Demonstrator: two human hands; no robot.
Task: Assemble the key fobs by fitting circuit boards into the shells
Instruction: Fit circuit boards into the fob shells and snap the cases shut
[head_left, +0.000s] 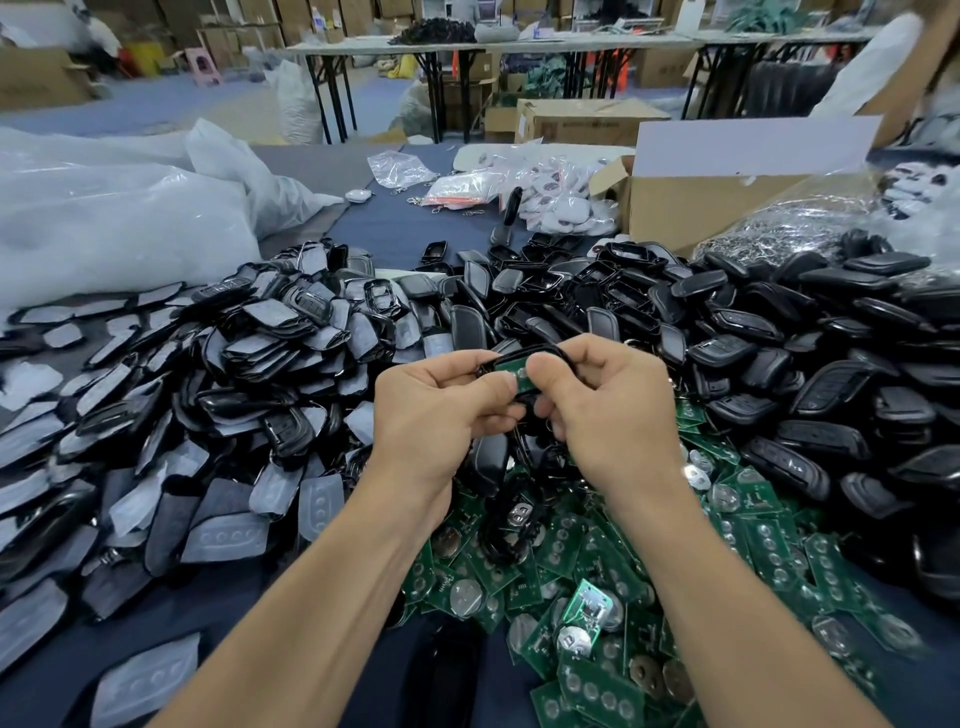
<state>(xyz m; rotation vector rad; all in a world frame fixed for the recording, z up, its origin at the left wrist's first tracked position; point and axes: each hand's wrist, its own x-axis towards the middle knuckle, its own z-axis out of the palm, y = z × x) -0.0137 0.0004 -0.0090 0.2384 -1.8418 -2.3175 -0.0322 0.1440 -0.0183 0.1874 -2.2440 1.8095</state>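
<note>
Person standing at a table (395, 223) draped in dark blue cloth, both bare forearms reaching out over the stock.

Left hand (441, 400) is gripping the near end of a glossy black shell (497, 359), thumb on top and fingers curled tight beneath. Right hand (602, 400) is closing on the other end, its thumb pressing down on a small green circuit board (511, 371) that is lying in the shell's open face. Round silvery contacts are showing on the board between the two thumbs. Shell and board are being held in the air above the heaps, midway between the hands. Cannot tell whether the board is fully seated.

Below the wrists, a loose heap of circuit boards (587, 571) is lying flat and overlapping: green, rectangular, some with round metal coin-cell clips. To the right, a mound of black shells (779, 364), smooth, rounded, shiny. To the left, a spread of grey, matte, soft-looking button pads (156, 415), many set in black frames.

Further back, a crinkled clear plastic sack (104, 218) is slumping at the left, and an open cardboard box (717, 197) is standing at the right.
</note>
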